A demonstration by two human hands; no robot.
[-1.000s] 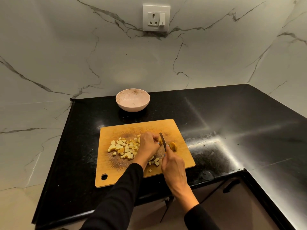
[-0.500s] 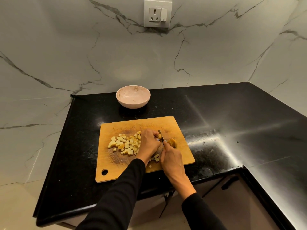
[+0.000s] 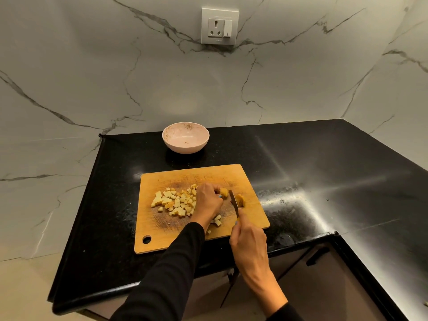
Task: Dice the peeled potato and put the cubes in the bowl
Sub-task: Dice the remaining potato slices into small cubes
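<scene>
While right hand (image 3: 249,242) grips knife (image 3: 234,201), left hand (image 3: 208,200) curls over potato piece (image 3: 223,193), apparently pinching it.

Cutting board (image 3: 192,172): wood, matt, w/ scuffed darker patch in the middle. Countertop (image 3: 324,163): black stone, polished, glossy w/ streaky glare. Wall (image 3: 92,77): white marble-look slab w/ grey veins, smooth, soft sheen. Bowl (image 3: 185,148): pale pink, smooth, glossy, speckled inside; ceramic or plastic, can't tell. Knife (image 3: 233,200): dark blade, matt. Sleeve (image 3: 162,274): black cloth, matt. Socket plate (image 3: 220,25): white plastic, smooth.
</scene>
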